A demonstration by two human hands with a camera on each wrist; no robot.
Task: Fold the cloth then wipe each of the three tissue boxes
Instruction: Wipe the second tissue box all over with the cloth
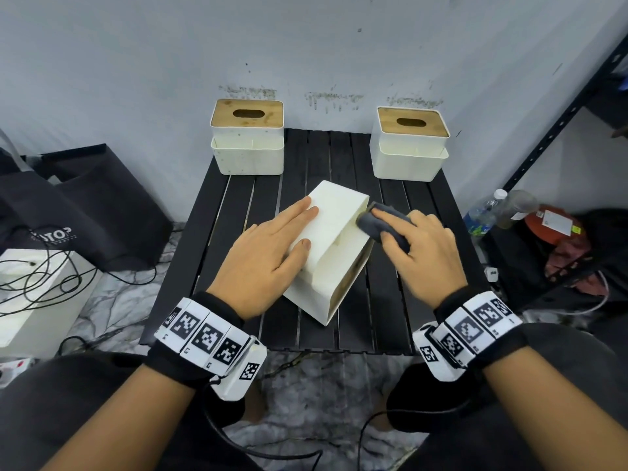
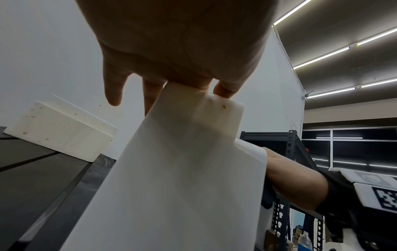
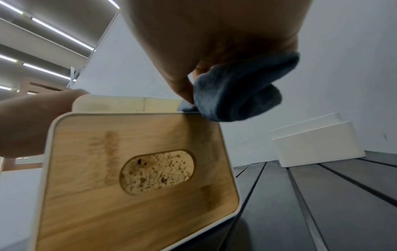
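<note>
Under my hands lies a black slatted table (image 1: 238,205). Off to the left of my left hand a black bag (image 1: 85,205) slumps beside a white box (image 1: 30,300) draped with cables. Right of my right hand, bottles (image 1: 489,212) sit on a dark metal shelf (image 1: 530,158)

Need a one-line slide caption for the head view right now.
Left hand steadies the tipped tissue box while the right hand wipes it with the folded grey cloth.

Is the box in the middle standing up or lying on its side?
On its side. The middle tissue box has its wooden lid facing right, not up like the two back boxes. The left hand rests flat on it.
</note>
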